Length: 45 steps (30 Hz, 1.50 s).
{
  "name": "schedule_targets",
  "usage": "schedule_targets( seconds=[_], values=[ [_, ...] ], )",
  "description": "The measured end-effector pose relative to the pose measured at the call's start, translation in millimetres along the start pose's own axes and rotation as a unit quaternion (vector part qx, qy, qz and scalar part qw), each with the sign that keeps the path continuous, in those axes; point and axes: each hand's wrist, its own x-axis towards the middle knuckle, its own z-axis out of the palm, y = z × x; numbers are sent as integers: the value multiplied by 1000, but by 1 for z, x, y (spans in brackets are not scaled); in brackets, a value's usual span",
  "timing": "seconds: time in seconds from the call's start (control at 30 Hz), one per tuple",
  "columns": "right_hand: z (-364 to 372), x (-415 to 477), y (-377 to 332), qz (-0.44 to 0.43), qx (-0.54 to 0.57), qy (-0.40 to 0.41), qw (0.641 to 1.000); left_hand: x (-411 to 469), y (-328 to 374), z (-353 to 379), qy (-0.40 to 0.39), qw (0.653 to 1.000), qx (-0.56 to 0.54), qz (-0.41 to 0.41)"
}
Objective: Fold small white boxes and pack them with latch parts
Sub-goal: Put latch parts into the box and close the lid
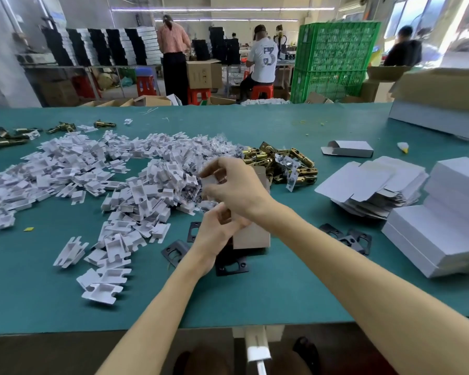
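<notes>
1. Right hand (236, 186): fingers curled, pinching the top flap of a small whitish cardboard box (252, 235) held upright.
2. Left hand (218, 231): fingers wrapped round the box's lower left side; whether the box touches the table cannot be told.
3. Flat black metal plates (179, 247): lying beneath and beside the box.
4. Green table mat (255, 299): underneath everything.
5. Heap of brass latch bolts (282, 161): just beyond the hands.
6. Pile of white moulded inserts (92, 169): spread to the left.
7. Stack of flat white box blanks (371, 185): to the right.
</notes>
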Motion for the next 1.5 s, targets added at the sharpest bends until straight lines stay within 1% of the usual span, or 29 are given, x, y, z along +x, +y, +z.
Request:
schedule_targets(
  seconds=[0.1,0.17,0.23,0.3,0.5,0.8,1.0,1.5],
  values=[
    [-23,-6,6,-15,7,59,998,0,3,4,-6,999,-38,-3],
    [-33,-10,9,-40,-8,97,994,-1,2,3,-10,998,-59,-9],
    [-40,-11,13,-55,-34,123,990,-2,5,3,-7,998,-60,-12],
    [-44,-12,19,-50,-56,135,988,-2,4,3,-6,997,-70,-14],
    [-43,-15,32,-54,-94,117,987,-2,4,2,-19,997,-78,-4],
    [-39,-13,39,-75,-193,81,975,-2,2,2,-25,995,-93,1],
    [-43,-16,44,-58,-268,118,954,-2,2,1,-30,995,-96,2],
    [-41,-21,52,-66,-258,124,956,-2,2,2,-30,995,-97,3]
  ],
)
